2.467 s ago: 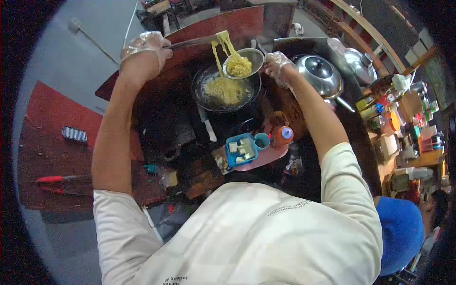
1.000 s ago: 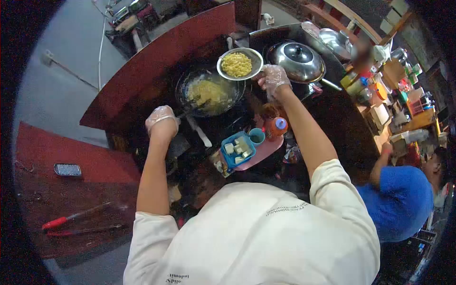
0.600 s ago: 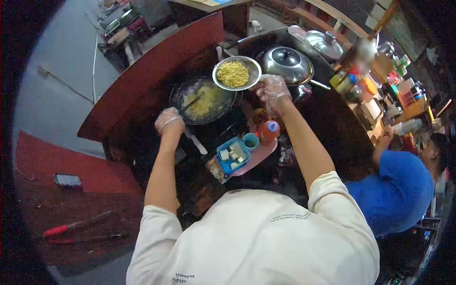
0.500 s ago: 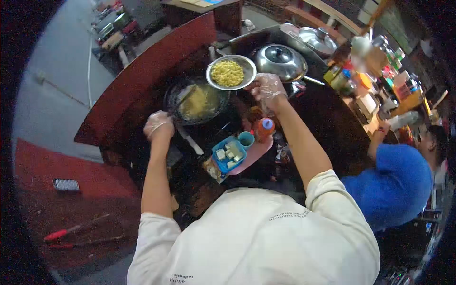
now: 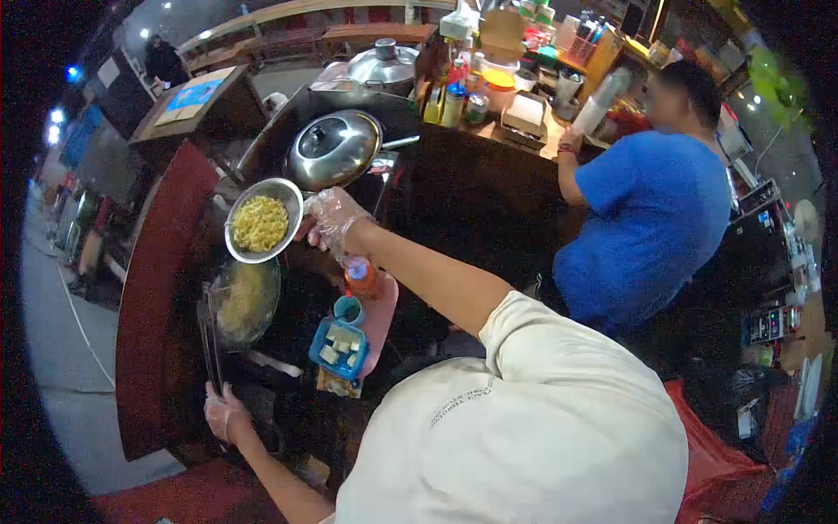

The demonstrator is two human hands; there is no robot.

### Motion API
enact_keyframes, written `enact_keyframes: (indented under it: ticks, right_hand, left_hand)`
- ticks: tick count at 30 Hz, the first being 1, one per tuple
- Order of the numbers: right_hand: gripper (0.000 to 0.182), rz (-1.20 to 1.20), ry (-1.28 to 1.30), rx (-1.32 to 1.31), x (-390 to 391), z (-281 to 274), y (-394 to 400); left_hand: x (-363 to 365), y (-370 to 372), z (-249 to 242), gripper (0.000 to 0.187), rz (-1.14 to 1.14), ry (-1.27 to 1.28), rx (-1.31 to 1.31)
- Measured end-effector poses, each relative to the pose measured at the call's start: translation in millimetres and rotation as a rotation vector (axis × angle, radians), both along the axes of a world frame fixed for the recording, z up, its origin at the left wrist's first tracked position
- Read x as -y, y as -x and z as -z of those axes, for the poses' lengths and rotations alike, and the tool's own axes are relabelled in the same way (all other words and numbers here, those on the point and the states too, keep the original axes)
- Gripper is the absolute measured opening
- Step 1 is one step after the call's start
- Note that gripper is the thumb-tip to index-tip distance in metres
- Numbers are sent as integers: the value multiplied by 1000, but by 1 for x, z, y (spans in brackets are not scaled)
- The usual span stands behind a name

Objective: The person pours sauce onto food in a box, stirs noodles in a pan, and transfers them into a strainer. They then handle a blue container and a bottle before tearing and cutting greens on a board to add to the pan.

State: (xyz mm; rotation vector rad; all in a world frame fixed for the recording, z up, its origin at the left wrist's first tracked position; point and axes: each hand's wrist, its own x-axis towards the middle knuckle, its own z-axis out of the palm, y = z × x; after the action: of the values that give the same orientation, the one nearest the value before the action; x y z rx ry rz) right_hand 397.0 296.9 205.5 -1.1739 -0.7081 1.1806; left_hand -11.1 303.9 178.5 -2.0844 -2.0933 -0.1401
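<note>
Yellow curly noodles (image 5: 261,224) sit in a round silver metal strainer (image 5: 294,210), clasped at one side by the plastic-gloved right hand (image 5: 334,220). Keep it level near the dark round wok (image 5: 278,301); the plastic-gloved left hand (image 5: 228,416) wraps around long metal tongs (image 5: 208,336)

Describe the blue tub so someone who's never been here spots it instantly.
Find the big white shirt at the bottom of the picture, then look towards the wok. Between them lies a pink board, with the blue tub at its edge. Unlike the round cup and orange bottle nearby, it is squarish and holds white blocks.
</note>
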Motion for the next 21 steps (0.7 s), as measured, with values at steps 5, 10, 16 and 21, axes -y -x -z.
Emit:
enact_keyframes:
  ticks: [5, 10, 16, 21]
  right_hand:
    - [29, -22, -82, 120, 3, 9, -19]
    - [29, -33, -48, 23, 2, 3, -45]
    - [27, 7, -72, -26, 21, -11, -122]
    - [32, 46, -83, 57, 54, -25, -194]
  left_hand:
    - [24, -3, 35, 40, -54, -84, 177]
    - [48, -27, 59, 41, -164, -14, 211]
    - [69, -49, 91, 40, -186, -109, 135]
    - [76, -75, 108, 40, -172, -209, 197]
